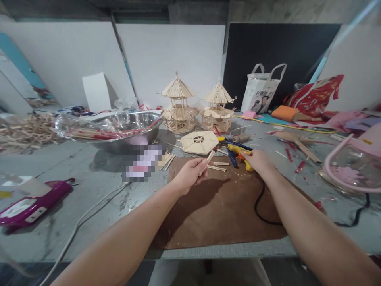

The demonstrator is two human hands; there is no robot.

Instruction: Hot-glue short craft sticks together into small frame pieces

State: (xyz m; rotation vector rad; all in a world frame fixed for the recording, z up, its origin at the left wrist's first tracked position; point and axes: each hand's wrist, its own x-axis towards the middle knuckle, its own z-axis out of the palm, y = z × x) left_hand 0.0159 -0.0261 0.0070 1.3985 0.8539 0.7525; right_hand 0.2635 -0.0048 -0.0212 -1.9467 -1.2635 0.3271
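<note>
Above the brown board (208, 222), my left hand (192, 174) pinches a short, pale wooden strip (206, 163), which tilts up to the right. My right hand (258, 161) is closed on a yellow glue gun (238, 150); its black cord curls down across the board. Dark blue handles (232, 155), perhaps of pliers, lie beside the gun. Just beyond my left hand lie a few short sticks (217, 168) and a hexagonal wooden panel (200, 142) with a spoked opening. Two wooden stick pavilions (179, 107) (218, 109) stand behind the panel.
At the left, a steel bowl (119, 147) holds red-tipped sticks and plastic wrap. A purple power strip (56, 193) and a pixelated flat object (143, 163) lie nearer. A pink clear-sided container (354, 163) stands right; a white bag (262, 93) stands at the back.
</note>
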